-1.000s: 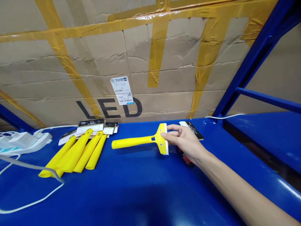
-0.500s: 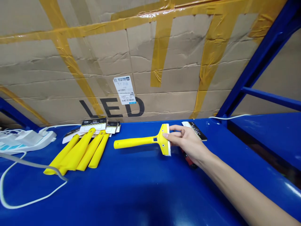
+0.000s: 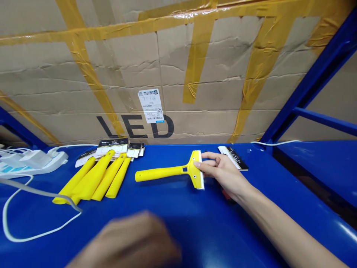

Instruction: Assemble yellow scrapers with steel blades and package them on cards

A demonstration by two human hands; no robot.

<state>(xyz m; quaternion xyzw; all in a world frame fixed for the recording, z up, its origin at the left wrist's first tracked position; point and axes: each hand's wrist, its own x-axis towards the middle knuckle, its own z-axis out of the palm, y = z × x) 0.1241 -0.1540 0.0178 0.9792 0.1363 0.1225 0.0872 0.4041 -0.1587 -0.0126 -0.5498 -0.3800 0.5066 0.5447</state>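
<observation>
My right hand [image 3: 220, 167] pinches the head of a yellow scraper [image 3: 163, 172] between thumb and fingers. The scraper's handle points left above the blue surface, and a whitish strip runs along the edge of its head. Low in the view, my left hand [image 3: 134, 242] is smeared by motion, so its fingers cannot be made out. To the left lie several yellow handle-shaped sleeves [image 3: 96, 178] with black-and-white header cards [image 3: 113, 146] at their far ends. Mostly hidden under my right wrist is a dark red and black object [image 3: 228, 196].
A taped cardboard box [image 3: 173, 56] marked LED stands along the back. On the left are a white power strip [image 3: 52, 162] and a looping cable [image 3: 36, 235]. A black-and-white card [image 3: 235, 159] lies behind my right hand. Blue shelf posts [image 3: 309, 83] rise at the sides.
My left hand has come into view from the bottom edge. My right hand still holds the scraper in nearly the same place. The view has shifted slightly.
</observation>
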